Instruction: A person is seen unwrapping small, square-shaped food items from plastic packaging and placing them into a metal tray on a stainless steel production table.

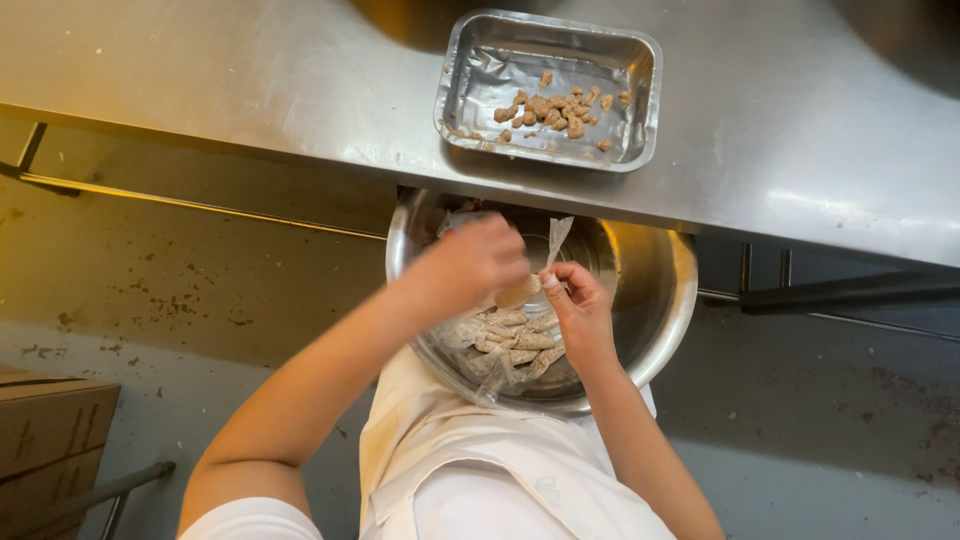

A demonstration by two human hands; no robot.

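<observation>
Both hands work over the steel bowl [660,330], held below the tabletop [250,90] edge so wrappers drop in. Left hand [480,255] pinches closed on a brown sausage piece [518,292]; right hand [580,305] pinches its clear wrapper [556,240], pulling upward. 1 foil tray [480,60], just beyond, collects unwrapped pieces [560,108]

Brushed steel counter [250,90], crinkled shiny foil tray [480,75], polished metal bowl [665,300], thin clear plastic wrapper [556,238]
</observation>
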